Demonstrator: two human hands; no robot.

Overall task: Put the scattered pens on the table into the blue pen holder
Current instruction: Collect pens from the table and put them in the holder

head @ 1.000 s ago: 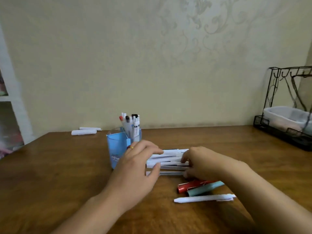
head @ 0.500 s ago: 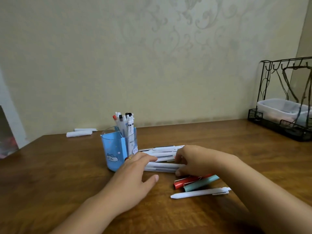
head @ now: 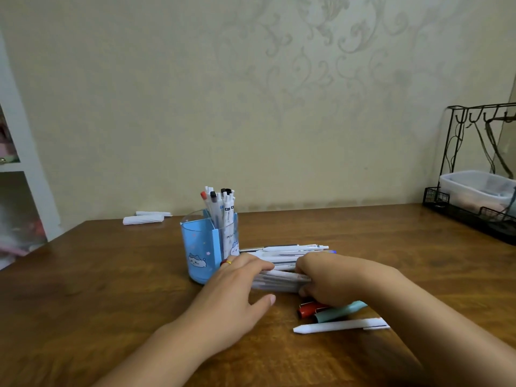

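While several pens already stand in the blue pen holder (head: pixel 208 244), your left hand (head: pixel 236 291) and right hand (head: pixel 328 277) gather the white pens (head: pixel 282 275) beside it; red, teal and white ones remain.

Bare forearms, no sleeves, left grip (head: pixel 237 289) wearing red-and-gold ring (head: pixel 225 262)

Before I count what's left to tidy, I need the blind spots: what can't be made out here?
- Bundle of white pens, head view: both hands cover its ends, so no count.
- Red pen and teal pen: the right hand hides their far ends.
- Blue pen holder: its wall hides the standing pens' lower parts; the print on them is too small.
- Wire rack: cut by the right edge.
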